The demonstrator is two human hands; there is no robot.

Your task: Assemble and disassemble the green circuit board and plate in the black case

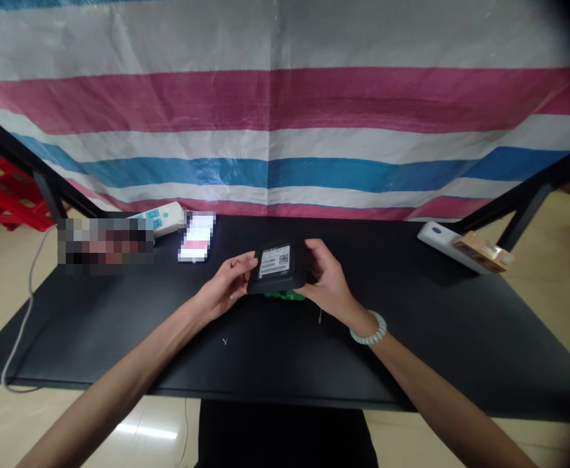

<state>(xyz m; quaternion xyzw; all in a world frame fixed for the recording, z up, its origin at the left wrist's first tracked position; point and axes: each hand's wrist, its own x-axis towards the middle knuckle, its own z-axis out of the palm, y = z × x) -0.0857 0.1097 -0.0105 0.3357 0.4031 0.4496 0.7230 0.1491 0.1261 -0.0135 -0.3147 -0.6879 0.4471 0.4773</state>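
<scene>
Between both hands, over the middle of the black table, is a flat black plastic casing. A white label with print and a square code faces up on it. My left hand pinches the casing's left edge, thumb on top. Curled round the right edge is my right hand, with a pale beaded bracelet at the wrist. A green circuit board shows just below the casing's near edge; whether the two touch is hidden. A few tiny screws lie nearer me, and a thin metal shaft shows beside my right hand.
A lit phone lies at the back left, near a white power strip and a blurred-out patch. At the back right, an orange-brown box rests against another white strip. Striped sheeting hangs behind the table.
</scene>
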